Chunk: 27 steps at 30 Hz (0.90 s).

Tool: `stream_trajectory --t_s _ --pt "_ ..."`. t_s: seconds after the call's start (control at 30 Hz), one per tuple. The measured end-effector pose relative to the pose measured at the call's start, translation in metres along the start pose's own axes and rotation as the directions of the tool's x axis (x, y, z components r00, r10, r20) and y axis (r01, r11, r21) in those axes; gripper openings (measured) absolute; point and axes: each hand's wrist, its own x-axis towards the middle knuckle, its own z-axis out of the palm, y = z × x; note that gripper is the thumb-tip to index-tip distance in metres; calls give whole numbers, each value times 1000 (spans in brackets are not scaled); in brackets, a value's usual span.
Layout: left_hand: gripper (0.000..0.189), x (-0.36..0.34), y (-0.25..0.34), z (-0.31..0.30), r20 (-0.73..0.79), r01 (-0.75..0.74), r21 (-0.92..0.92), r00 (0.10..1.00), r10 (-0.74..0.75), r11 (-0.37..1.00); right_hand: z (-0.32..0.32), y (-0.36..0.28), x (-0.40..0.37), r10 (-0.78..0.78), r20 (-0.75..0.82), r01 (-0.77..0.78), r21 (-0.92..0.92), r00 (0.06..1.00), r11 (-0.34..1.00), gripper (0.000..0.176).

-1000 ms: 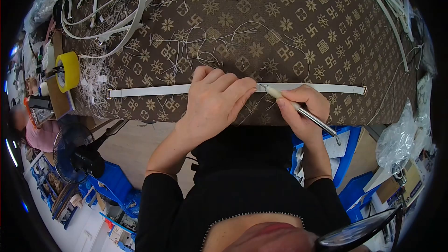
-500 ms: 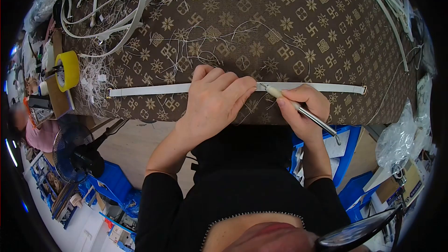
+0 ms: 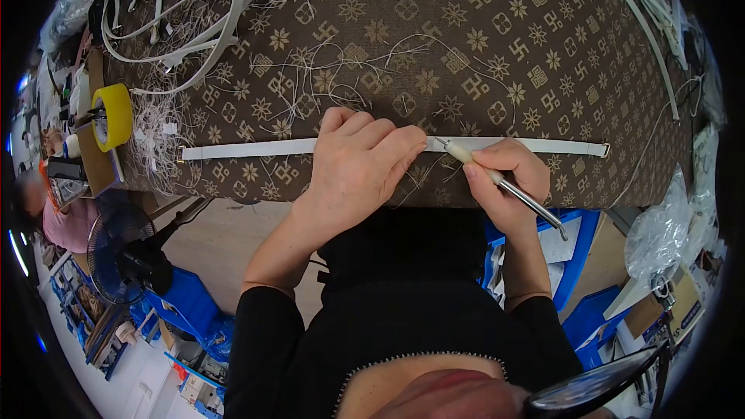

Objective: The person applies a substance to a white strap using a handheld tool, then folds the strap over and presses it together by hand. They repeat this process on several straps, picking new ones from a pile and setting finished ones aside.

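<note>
My left hand (image 3: 347,167) is bunched over the white strip (image 3: 256,149), which lies across the bench (image 3: 574,93) in the middle of the frame; I can't tell whether its fingers pinch it. My right hand (image 3: 514,174) pinches the pen-like tool (image 3: 530,202). Its tip is just beside my left fingertips, so a skid could jab them, and weak hold-down could let the strip creep.
</note>
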Motion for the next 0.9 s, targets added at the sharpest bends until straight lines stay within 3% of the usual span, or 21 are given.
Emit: stream_trajectory --t_s 0.9 --pt "9 0 0 0 10 8 -4 1000 -8 1000 1 1 1 -36 30 37 -48 999 998 17"
